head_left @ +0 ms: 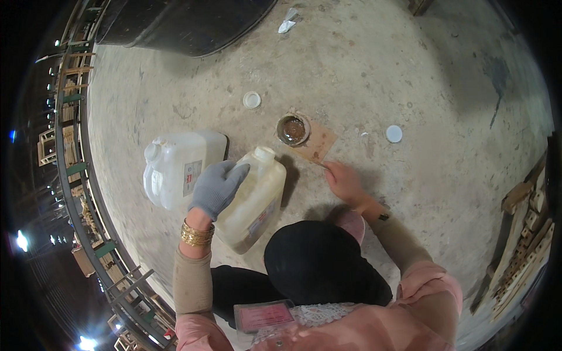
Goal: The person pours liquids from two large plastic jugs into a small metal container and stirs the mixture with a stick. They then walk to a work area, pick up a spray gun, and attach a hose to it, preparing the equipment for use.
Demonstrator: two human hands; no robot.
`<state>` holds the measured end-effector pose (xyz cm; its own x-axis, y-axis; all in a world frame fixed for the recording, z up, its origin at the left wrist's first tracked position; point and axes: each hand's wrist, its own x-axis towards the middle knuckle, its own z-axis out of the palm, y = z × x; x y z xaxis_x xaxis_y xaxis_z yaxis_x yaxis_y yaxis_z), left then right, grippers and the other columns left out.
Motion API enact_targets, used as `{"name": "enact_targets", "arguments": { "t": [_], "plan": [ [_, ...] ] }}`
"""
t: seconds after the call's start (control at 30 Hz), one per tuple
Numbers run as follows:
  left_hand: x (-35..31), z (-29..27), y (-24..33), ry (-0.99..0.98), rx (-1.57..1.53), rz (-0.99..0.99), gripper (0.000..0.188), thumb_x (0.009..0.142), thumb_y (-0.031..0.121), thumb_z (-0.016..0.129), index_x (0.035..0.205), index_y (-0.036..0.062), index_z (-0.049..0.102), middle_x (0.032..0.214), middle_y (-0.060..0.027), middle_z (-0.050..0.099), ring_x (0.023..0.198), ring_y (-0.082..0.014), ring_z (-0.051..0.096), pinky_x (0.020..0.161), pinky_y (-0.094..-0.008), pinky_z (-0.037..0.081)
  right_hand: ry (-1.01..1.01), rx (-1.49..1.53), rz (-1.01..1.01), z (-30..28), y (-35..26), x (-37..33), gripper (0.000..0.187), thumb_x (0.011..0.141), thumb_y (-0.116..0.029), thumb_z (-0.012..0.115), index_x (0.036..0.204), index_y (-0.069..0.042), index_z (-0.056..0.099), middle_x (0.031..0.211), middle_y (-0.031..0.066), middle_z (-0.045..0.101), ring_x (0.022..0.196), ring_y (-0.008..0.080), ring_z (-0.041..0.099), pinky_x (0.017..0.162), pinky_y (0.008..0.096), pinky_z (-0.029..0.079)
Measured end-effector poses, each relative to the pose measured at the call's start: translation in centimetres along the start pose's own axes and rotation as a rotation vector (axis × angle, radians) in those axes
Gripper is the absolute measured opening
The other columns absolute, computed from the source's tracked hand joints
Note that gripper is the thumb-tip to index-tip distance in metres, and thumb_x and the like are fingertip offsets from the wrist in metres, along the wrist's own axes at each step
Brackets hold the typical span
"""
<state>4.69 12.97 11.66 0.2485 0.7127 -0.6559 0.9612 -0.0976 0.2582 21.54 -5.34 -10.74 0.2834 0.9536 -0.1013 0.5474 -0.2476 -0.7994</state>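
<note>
My left hand (219,188), in a grey knit glove, is closed round the handle of a yellowish, translucent jerrycan (257,202) that stands on the floor in front of me. A pale cap or spout tops the can's neck. My bare right hand (344,182) pinches the near corner of a flat piece of brown cardboard (321,142). On the far left part of that cardboard sits a small round bowl (293,129) with brownish, shiny stuff inside. A whiter jerrycan (190,158) with a label stands just left of my gloved hand.
Two round white lids lie on the concrete: one lid (252,100) beyond the cans, another lid (394,134) right of the cardboard. A large black drum (187,26) stands at the far left. Crumpled white scrap (287,26) lies near it. Wooden pallets (527,240) are stacked at the right.
</note>
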Motion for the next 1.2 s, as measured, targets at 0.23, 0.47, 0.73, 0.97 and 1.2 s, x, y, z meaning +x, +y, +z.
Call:
{"name": "enact_targets", "arguments": {
  "t": [0.23,0.47,0.73,0.97,1.2],
  "plan": [
    [0.8,0.0,1.2,-0.027,0.044,-0.004,0.044,0.081,0.043,0.052,0.084,0.0006,0.064,0.067,-0.0191,0.059,0.066,-0.0331,0.058,0.064,-0.0378,0.044,0.234,0.156,0.075,-2.5,0.2,3.3,0.022,0.084,-0.012,0.050,0.103,-0.005,0.057,0.090,0.0136,0.059,0.079,0.0318,0.058,0.064,0.0374,0.047],
    [2.2,0.4,1.4,-0.030,0.106,0.008,0.046,0.082,0.043,0.052,0.087,-0.0003,0.064,0.070,-0.0207,0.060,0.070,-0.0341,0.059,0.066,-0.0381,0.045,0.181,0.255,0.083,-3.7,-1.7,4.2,0.021,0.084,-0.010,0.050,0.103,-0.009,0.059,0.088,0.0114,0.060,0.079,0.0310,0.059,0.066,0.0375,0.047],
    [2.9,0.4,2.1,-0.064,0.092,-0.005,0.044,0.081,0.042,0.053,0.087,-0.0011,0.064,0.071,-0.0219,0.060,0.070,-0.0345,0.059,0.066,-0.0379,0.045,0.080,0.253,0.074,-5.3,-1.6,3.3,0.023,0.083,-0.009,0.049,0.103,-0.010,0.059,0.084,0.0103,0.060,0.077,0.0318,0.057,0.066,0.0388,0.046],
    [3.1,0.7,1.4,-0.039,0.098,0.025,0.048,0.082,0.042,0.054,0.091,-0.0042,0.063,0.071,-0.0217,0.061,0.069,-0.0333,0.061,0.066,-0.0378,0.045,0.032,0.291,0.092,-5.6,-2.3,3.0,0.023,0.083,-0.009,0.050,0.104,-0.010,0.059,0.083,0.0117,0.058,0.076,0.0325,0.056,0.064,0.0394,0.045],
    [4.1,-0.4,4.5,-0.098,0.082,0.013,0.046,0.083,0.042,0.053,0.083,-0.0029,0.062,0.053,-0.0106,0.054,0.050,-0.0215,0.053,0.054,-0.0325,0.043,0.001,0.329,0.134,-6.2,-2.5,2.8,0.025,0.083,-0.009,0.049,0.106,-0.011,0.059,0.087,0.0121,0.059,0.078,0.0329,0.056,0.067,0.0396,0.046]
  ]
}}
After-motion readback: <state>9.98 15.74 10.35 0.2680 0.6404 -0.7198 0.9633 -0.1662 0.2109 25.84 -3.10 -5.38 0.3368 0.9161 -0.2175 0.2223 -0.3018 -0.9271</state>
